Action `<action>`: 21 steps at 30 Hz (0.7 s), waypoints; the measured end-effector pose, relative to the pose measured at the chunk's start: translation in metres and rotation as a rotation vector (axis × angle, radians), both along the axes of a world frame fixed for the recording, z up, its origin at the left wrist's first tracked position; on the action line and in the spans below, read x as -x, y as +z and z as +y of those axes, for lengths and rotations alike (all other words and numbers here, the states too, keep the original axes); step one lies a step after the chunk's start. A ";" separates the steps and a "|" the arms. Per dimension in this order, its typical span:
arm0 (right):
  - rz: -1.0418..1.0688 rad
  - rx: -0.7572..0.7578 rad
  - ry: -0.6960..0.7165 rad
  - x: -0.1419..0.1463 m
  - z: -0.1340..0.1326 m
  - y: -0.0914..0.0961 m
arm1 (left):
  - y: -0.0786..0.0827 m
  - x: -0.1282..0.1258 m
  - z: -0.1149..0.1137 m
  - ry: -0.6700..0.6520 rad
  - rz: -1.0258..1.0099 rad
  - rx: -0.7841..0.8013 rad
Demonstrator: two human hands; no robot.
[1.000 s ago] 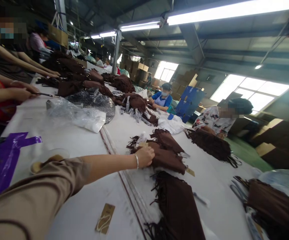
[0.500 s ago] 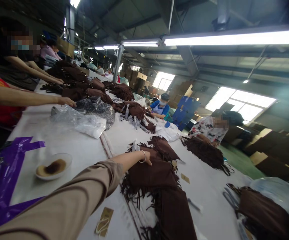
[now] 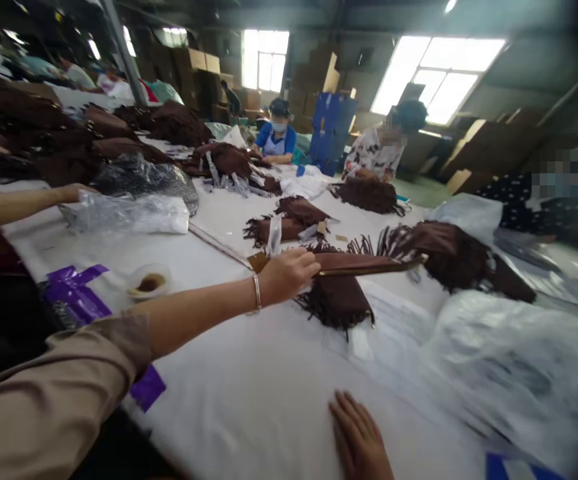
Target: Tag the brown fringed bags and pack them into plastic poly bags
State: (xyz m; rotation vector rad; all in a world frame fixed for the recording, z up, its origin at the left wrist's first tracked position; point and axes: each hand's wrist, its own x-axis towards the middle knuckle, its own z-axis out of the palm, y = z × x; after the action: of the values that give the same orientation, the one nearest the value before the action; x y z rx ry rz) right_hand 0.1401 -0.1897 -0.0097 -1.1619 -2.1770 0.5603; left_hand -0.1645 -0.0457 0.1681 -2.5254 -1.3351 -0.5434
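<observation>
My left hand [image 3: 287, 275] is stretched out over the white table [image 3: 249, 387] and is closed on a brown fringed bag [image 3: 363, 265], held lifted by its top edge. A second brown fringed bag [image 3: 337, 300] lies just under it. My right hand [image 3: 361, 441] rests flat on the table near the front edge, fingers spread, holding nothing. A silver bangle sits on my left wrist.
More brown fringed bags [image 3: 293, 220] lie along the table, with big piles [image 3: 43, 143] at the far left. A small dish [image 3: 149, 283], purple tape [image 3: 76, 287] and clear plastic bags [image 3: 129, 212] sit to the left. Another person's arm [image 3: 23, 203] reaches in; workers sit across.
My left hand has pulled one brown bag up off the pile and toward me. The view has swung right and down, and my right hand has come into sight on the table.
</observation>
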 end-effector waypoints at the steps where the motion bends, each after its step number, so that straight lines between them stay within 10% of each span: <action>1: -0.087 -0.032 -0.004 -0.005 -0.009 -0.011 | -0.013 -0.018 -0.035 -0.046 0.039 0.001; 5: -0.261 -0.077 -0.156 -0.014 -0.075 -0.037 | -0.093 -0.084 -0.164 -0.250 0.131 0.181; 9: -0.300 -0.084 -0.207 -0.022 -0.152 -0.045 | -0.147 -0.112 -0.229 -0.329 0.127 0.266; 15: -0.006 -0.024 -0.168 -0.043 -0.205 -0.025 | -0.127 -0.104 -0.235 -0.329 0.096 0.368; 21: 0.080 -0.118 -0.129 -0.018 -0.185 0.026 | -0.103 -0.056 -0.243 -0.057 0.105 0.398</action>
State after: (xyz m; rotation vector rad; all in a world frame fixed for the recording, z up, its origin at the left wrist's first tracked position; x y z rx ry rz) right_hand 0.1577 -0.3744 0.0166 -1.1856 -2.0231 0.4102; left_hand -0.1087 -0.2891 0.0651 -2.8640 -1.4558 -0.1605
